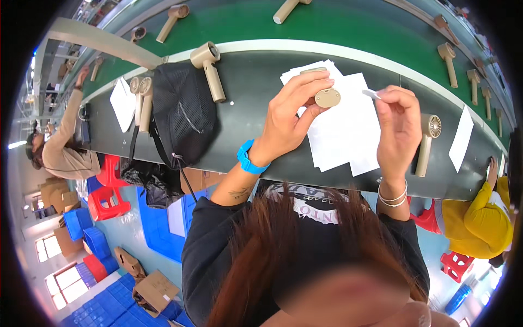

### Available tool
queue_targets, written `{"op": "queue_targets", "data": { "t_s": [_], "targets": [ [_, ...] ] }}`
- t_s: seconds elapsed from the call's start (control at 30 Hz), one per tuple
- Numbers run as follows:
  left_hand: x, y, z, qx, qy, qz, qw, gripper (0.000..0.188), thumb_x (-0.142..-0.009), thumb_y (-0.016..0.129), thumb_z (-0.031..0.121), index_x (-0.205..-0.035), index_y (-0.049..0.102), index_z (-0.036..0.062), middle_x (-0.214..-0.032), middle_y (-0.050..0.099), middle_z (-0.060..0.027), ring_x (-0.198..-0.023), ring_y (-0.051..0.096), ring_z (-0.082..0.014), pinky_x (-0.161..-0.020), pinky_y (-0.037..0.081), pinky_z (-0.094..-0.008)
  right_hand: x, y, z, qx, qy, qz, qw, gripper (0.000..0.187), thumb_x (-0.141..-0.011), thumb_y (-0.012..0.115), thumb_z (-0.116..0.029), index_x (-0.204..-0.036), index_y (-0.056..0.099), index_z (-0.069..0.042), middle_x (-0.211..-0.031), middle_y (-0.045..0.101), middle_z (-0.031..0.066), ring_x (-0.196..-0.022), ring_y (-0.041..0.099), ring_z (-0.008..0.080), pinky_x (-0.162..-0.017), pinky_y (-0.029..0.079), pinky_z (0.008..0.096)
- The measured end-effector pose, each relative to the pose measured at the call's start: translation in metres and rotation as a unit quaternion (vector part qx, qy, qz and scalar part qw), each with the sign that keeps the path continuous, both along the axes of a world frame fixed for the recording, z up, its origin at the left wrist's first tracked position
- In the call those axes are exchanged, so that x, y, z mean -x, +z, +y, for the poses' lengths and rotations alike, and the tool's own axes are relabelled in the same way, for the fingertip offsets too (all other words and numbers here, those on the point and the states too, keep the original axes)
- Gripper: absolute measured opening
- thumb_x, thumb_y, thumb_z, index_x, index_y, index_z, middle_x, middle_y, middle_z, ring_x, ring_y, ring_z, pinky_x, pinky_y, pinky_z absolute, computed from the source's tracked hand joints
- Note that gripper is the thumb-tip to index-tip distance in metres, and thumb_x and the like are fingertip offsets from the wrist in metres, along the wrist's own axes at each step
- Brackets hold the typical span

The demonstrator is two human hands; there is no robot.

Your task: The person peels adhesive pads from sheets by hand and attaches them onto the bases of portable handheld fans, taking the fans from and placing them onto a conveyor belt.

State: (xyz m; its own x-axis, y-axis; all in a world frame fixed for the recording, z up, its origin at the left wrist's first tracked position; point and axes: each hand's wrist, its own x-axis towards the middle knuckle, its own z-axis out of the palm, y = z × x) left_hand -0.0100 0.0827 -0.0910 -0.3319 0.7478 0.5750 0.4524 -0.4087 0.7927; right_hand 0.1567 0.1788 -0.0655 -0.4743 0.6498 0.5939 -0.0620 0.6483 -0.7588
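My left hand (291,109), a blue band on its wrist, is closed round a beige handheld fan (327,98). The fan's oval end, with small holes or screws in it, faces me; the fingers hide most of its body. Between thumb and fingertips, my right hand (400,122) pinches a small whitish strip (371,94), too small to name surely. Both hands are raised above loose white paper sheets (343,133) on the dark worktop (245,82). Another beige fan (428,144) lies just right of my right hand.
A black mesh backpack (185,117) occupies the worktop at left, with a beige fan (210,71) beside it. Beyond, a green conveyor belt (234,27) carries several fans. Co-workers sit at left (71,147) and right (479,223). Blue bins and red stools stand on the floor.
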Motion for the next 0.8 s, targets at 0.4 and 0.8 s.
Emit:
{"op": "queue_targets", "data": {
  "t_s": [0.4,0.8],
  "targets": [
    [-0.012,0.006,-0.009,0.058,-0.038,0.010,0.998,0.042,-0.079,0.063,-0.008,-0.119,0.060,0.0036,-0.115,0.059,-0.0122,-0.097,0.061,-0.0209,-0.073,0.054,-0.0286,-0.011,0.006,-0.021,0.180,0.124,-0.043,0.975,0.015,-0.092,0.051,-0.001,-0.106,0.046,-0.001,-0.093,0.049,0.0041,-0.085,0.046,0.0121,-0.082,0.039,0.0249],
    [-0.024,0.002,-0.013,0.099,-0.152,-0.131,0.975,0.044,-0.078,0.064,-0.009,-0.121,0.057,-0.0019,-0.126,0.053,-0.0163,-0.108,0.057,-0.0217,-0.076,0.056,-0.0285,-0.013,0.008,-0.027,0.268,0.117,0.018,0.956,0.035,-0.086,0.058,0.006,-0.111,0.036,-0.005,-0.089,0.053,0.0076,-0.103,0.055,0.0198,-0.087,0.043,0.0299]
  ]
}}
